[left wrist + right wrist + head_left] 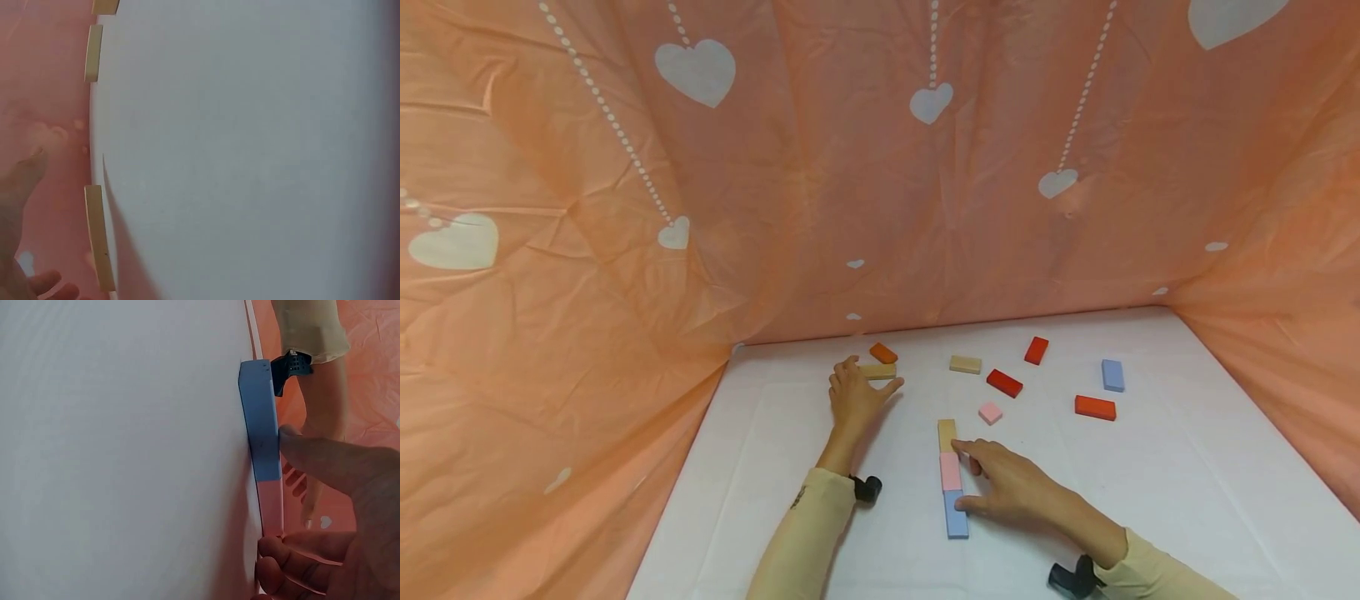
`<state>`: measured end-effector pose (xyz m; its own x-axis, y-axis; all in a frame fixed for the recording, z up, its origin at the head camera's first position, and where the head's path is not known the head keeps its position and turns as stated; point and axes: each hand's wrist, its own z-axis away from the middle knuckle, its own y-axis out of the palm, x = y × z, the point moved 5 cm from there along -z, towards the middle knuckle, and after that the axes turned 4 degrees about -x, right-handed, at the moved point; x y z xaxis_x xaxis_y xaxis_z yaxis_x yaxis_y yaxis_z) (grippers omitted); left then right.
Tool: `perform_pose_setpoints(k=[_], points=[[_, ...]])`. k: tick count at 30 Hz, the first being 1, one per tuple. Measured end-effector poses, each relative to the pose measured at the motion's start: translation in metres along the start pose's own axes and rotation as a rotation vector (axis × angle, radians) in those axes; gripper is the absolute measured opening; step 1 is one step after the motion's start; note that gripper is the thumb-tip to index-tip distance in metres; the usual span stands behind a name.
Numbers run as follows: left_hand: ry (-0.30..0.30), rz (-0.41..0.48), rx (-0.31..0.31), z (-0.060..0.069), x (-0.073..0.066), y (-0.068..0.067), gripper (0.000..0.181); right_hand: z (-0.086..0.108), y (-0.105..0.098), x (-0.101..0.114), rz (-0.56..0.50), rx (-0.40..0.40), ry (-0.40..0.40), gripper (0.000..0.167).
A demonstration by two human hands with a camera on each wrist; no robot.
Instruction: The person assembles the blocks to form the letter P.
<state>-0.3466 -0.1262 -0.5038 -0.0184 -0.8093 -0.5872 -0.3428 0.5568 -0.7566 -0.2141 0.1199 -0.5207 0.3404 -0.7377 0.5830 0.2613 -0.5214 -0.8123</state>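
Note:
In the head view my left hand (856, 403) spreads its thumb and fingers just beside a wood-coloured block (878, 372), seen at the lower left of the left wrist view too (98, 237); contact cannot be told. A straight row joins end to end a wood-coloured block (946, 432), a pink block (951, 472) and a blue block (955, 523). My right hand (1011, 485) lies over the row's right side, thumb on the blue block, index fingertip at the wood-coloured one. The right wrist view shows the thumb against the blue block (259, 419) and fingers by the pink one's end.
Beyond the row lie an orange block (883, 353), a wood-coloured block (966, 364), several red blocks (1095, 407), a small pink block (990, 412) and a blue block (1113, 376). An orange cloth with hearts (1000, 208) stands behind the white table (775, 417).

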Motion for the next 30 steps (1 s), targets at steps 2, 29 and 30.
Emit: perform_pose_setpoints(k=[2, 29, 30], points=[[-0.015, -0.002, 0.008, -0.002, 0.004, 0.002, 0.103, 0.0, 0.0, 0.0, 0.002, -0.001, -0.004, 0.09], [-0.066, 0.017, 0.07, -0.02, 0.016, 0.012, 0.094, 0.002, -0.002, 0.001, -0.009, 0.005, -0.021, 0.09], [-0.064, 0.016, 0.071, -0.02, 0.016, 0.012, 0.094, 0.002, -0.002, 0.002, -0.015, 0.006, -0.021, 0.091]])
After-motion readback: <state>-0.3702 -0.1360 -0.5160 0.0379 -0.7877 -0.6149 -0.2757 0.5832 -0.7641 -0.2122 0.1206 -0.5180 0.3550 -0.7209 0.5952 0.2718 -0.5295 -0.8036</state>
